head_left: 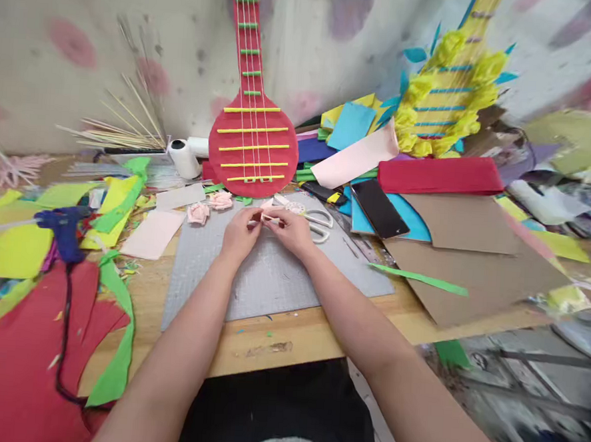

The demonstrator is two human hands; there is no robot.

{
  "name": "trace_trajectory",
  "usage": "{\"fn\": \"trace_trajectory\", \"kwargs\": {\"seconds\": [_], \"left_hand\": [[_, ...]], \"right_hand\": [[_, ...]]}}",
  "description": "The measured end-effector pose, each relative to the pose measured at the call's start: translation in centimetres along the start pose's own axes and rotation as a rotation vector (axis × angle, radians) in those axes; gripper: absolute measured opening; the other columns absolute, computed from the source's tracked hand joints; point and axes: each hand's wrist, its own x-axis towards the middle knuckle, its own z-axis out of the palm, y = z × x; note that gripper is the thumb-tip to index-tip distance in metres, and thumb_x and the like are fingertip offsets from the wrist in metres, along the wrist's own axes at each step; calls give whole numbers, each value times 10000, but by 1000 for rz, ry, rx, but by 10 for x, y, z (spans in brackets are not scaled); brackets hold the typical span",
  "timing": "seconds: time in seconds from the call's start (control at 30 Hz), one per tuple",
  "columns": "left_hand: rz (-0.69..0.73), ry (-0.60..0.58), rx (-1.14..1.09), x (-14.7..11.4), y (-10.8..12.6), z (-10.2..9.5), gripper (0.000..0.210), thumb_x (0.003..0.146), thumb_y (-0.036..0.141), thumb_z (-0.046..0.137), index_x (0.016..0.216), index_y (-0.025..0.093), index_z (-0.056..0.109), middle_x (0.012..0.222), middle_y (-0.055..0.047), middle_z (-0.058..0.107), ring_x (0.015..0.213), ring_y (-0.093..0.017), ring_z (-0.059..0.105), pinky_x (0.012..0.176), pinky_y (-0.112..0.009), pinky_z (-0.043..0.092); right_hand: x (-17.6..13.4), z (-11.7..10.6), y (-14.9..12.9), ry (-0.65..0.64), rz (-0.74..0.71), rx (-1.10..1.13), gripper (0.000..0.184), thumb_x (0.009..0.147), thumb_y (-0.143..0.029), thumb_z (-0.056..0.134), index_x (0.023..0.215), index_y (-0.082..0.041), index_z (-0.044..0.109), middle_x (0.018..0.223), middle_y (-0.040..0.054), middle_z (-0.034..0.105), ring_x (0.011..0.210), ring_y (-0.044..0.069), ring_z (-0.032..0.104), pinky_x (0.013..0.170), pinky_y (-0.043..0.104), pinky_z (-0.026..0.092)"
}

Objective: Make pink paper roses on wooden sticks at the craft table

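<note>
Over the grey cutting mat (266,279), my left hand (242,231) and my right hand (289,230) meet with their fingertips pinched together. Between them is a small piece of pale pink paper (267,207), mostly hidden by the fingers. Two finished-looking pink paper roses (198,213) lie just left of my hands. White-handled scissors (320,226) rest on the mat beside my right hand. Behind the hands a red paper-covered lute shape (253,148) with yellow strips and white strings leans upright against the wall.
A blue glue gun (66,223) with a dark cord lies left among red sheets (22,344) and green strips. Pink paper pieces (153,233) sit left of the mat. To the right are a black phone (379,208), cardboard (472,278), a red roll (438,175) and a yellow-flowered instrument (448,90).
</note>
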Motion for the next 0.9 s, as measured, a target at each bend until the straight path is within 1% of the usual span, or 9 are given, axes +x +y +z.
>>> {"fn": "trace_trajectory", "kwargs": {"seconds": [0.27,0.4,0.63,0.8,0.9], "left_hand": [[13,2,-6,0,-2,0,269,745,113,544,1003,184,570,961,-52,611,820,-129,606,626,-236,532],[22,-2,15,0,-1,0,266,746,105,535,997,183,577,953,-52,613,814,-129,605,619,-232,528],[9,-8,43,0,2,-1,263,759,113,515,1005,181,577,954,-55,611,836,-137,602,639,-239,521],[5,-27,85,-1,2,-1,263,771,122,500,1012,193,578,919,-43,621,811,-132,598,657,-243,507],[16,-3,130,-1,3,0,260,777,132,488,1011,196,581,913,-38,626,818,-135,596,669,-241,494]], "right_hand": [[0,0,0,-11,21,-20,193,777,-227,567,931,-253,681,954,-14,691,801,137,628,715,240,459],[0,0,1,-8,11,-13,185,777,-219,562,913,-268,677,985,-30,683,850,143,627,731,250,461],[0,-1,-3,-10,45,-71,176,787,-260,546,909,-248,672,943,-15,690,773,147,620,696,260,457],[1,-1,-2,13,26,-49,172,785,-235,522,904,-231,646,943,-13,677,779,139,606,686,249,451],[1,-1,-1,16,5,-58,163,774,-219,518,889,-230,634,929,-14,668,787,140,596,678,248,445]]}}
